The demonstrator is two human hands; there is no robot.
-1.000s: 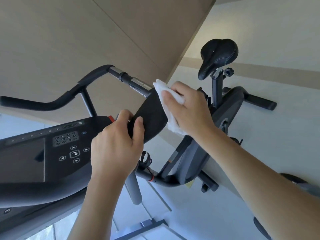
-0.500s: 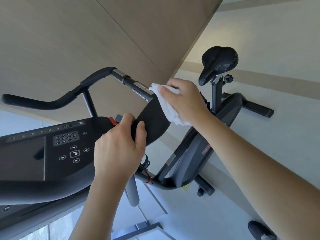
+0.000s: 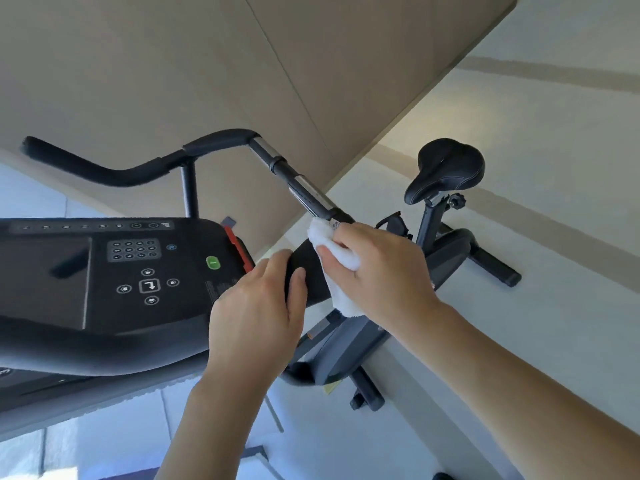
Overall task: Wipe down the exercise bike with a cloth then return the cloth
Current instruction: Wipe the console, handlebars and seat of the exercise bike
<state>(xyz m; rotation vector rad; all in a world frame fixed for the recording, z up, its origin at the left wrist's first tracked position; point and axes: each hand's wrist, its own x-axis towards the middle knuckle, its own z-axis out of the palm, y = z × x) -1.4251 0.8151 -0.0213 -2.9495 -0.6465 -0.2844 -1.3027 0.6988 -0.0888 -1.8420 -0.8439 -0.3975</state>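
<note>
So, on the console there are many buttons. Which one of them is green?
The oval button at the right side of the console, near the red strip. All other buttons, like the keypad and arrow keys, are dark with pale marks.

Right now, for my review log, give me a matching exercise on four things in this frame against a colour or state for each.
Things:
1. cloth
2. left hand
3. saddle
4. round console button

Descriptions:
A. green
B. white, pressed on the handlebar by the right hand
C. black, untouched
D. gripping the black pad

Pairs: 1-B, 2-D, 3-C, 4-A
</note>
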